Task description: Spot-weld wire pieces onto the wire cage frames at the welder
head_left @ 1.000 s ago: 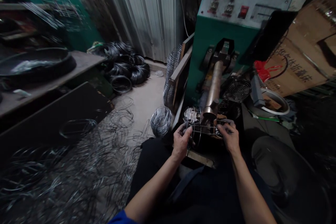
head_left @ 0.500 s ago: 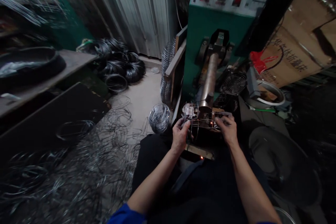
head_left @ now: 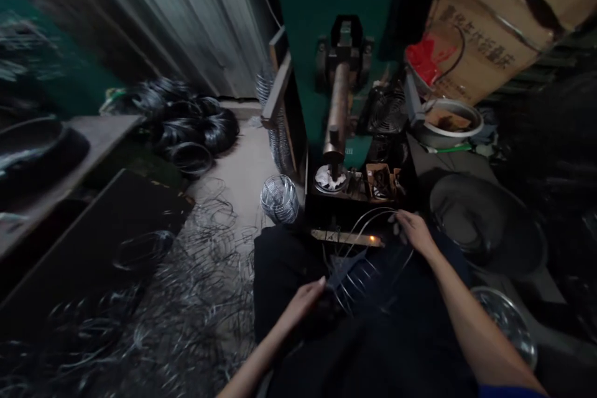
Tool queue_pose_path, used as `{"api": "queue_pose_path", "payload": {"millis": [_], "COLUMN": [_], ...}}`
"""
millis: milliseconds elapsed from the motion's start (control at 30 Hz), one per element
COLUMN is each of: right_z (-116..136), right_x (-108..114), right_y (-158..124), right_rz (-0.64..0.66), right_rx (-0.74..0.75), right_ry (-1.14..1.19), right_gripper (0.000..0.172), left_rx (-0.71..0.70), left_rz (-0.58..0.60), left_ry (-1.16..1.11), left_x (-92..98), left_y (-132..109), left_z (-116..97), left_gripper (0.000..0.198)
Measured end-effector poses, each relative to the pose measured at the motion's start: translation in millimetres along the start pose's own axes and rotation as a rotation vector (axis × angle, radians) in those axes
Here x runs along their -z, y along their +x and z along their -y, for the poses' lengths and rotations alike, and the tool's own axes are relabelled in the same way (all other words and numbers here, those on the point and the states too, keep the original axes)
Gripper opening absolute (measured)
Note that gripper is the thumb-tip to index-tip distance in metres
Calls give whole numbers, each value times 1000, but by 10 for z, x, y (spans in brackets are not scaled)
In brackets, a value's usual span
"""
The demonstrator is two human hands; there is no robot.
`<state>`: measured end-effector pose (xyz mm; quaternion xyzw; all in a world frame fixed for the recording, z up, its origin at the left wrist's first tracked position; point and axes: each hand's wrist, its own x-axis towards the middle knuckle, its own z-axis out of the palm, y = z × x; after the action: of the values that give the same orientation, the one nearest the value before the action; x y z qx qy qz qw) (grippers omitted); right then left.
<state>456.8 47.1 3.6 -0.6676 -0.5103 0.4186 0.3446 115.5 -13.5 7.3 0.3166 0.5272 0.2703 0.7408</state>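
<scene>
Over my lap is a thin wire frame point(head_left: 357, 277), blurred, with curved rods and several cross wires. My right hand point(head_left: 410, 230) grips its upper right end, fingers closed round the wire. At its lower left side, my left hand point(head_left: 305, 300) has its fingers pressed together on the wire. Beyond the frame stands a green machine point(head_left: 303, 25) with a metal cylinder arm point(head_left: 339, 106) pointing towards me. A small orange glow shows on the wooden strip point(head_left: 345, 237) just behind the wires.
A round wire basket point(head_left: 280, 199) stands left of the machine. Loose wire rings point(head_left: 205, 230) litter the floor. Black wire coils point(head_left: 205, 124) lie at the back left. On the right are a metal bowl point(head_left: 473, 127), a large dark round pan point(head_left: 517, 230) and a carton point(head_left: 466, 37).
Both hands have brought the wire frame away from the machine's cylinder, down towards my lap, and tilted it. My left hand is lower. The view has shifted right and down.
</scene>
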Motion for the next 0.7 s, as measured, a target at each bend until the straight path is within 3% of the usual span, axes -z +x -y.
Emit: {"api": "queue_pose_path", "payload": {"millis": [33,100,167,233,367,533,600,700], "right_z": [45,175,302,354,139,-171,-185,-166], "right_x": [-45,-177,-327,-431,-390,-303,-303,-265], "right_y": [41,168,284,319,127,-109,-112,-91], "right_rz": [108,289,372,368,296,163,177,308], "right_rx": [-8,15,18,15,41,-34,-60,-135], "right_ry": [-8,-39,-82,-93,140,304,413,628], "right_gripper": [52,50,48,45,54,57,55,57], "left_rx": [-47,-282,-515,-639,-710,-707,-701,-699], "left_rz": [-37,-103,-102,-69,-107,-83,-67,-46], "left_ry": [155,418,705,896,989,1039,1037,1012], "left_x": [113,189,61,-159,-405,-287,-241,-193], "left_y": [50,260,537,779,989,1008,1012,1002], "left_z": [-78,-340,-600,-745,-707,-630,-658,-698], "left_gripper": [51,49,48,40,29,26,27,32]}}
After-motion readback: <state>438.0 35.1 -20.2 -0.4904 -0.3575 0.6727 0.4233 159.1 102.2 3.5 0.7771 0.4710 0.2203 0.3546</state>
